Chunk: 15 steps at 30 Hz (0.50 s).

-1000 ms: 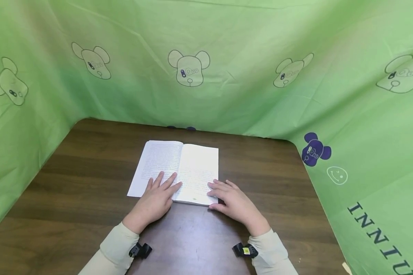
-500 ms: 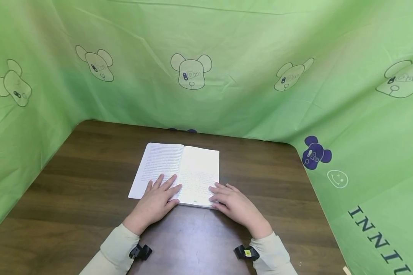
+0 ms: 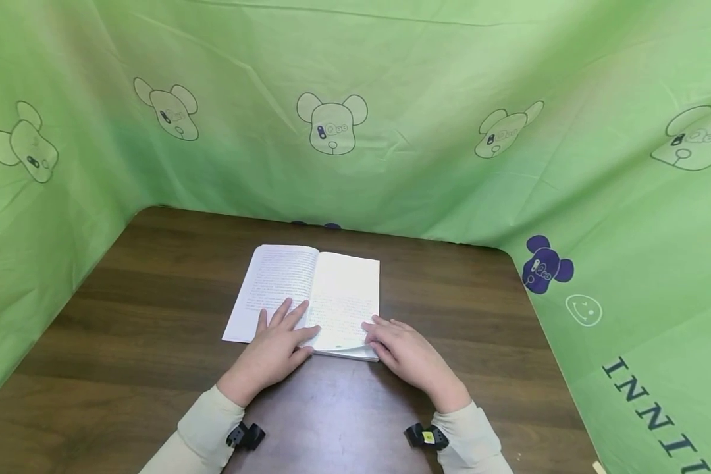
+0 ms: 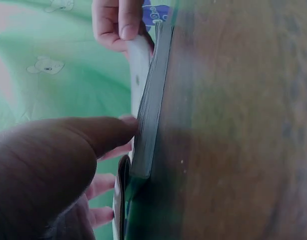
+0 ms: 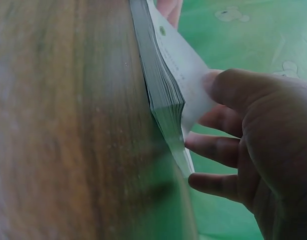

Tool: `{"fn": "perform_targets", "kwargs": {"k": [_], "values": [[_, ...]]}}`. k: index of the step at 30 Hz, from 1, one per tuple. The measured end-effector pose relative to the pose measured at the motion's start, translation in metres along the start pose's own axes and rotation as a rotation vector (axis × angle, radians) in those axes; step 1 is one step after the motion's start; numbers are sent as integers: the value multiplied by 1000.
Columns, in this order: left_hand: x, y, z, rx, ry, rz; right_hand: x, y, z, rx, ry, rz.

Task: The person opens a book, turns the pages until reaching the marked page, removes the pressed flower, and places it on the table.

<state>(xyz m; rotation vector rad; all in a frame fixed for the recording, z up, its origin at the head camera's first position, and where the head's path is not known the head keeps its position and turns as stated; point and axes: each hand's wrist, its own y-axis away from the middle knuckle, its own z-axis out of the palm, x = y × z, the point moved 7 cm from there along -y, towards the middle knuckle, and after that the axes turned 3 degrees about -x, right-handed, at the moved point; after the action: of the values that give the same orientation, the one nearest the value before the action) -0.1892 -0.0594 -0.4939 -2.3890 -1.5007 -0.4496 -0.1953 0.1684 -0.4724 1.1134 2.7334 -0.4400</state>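
An open book (image 3: 284,270) with printed pages lies on the brown table. My left hand (image 3: 266,355) rests on its lower middle with the fingers spread, and the thumb touches the bottom edge near the spine. At the lower right corner, my right hand (image 3: 411,359) pinches a page (image 5: 191,75) between thumb and forefinger. In the right wrist view that page's corner stands lifted off the thick page block (image 5: 161,75). The other right fingers touch the block's side edge. Part of the left page is hidden under my left hand.
The wooden table (image 3: 172,289) extends around the book on all sides. Green cloth (image 3: 243,178) printed with bear heads hangs along its back and sides. A small pale object (image 3: 598,467) sits at the front right edge.
The right thumb and forefinger have taken hold of the right page's lower corner and raised it from the block. My left hand stays spread on the book, shifting only slightly.
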Motion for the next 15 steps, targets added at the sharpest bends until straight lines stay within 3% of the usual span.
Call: {"fn": "perform_targets", "kwargs": {"k": [15], "values": [[0, 0, 1, 43, 12, -43, 0, 0, -11, 143, 43, -34]]}}
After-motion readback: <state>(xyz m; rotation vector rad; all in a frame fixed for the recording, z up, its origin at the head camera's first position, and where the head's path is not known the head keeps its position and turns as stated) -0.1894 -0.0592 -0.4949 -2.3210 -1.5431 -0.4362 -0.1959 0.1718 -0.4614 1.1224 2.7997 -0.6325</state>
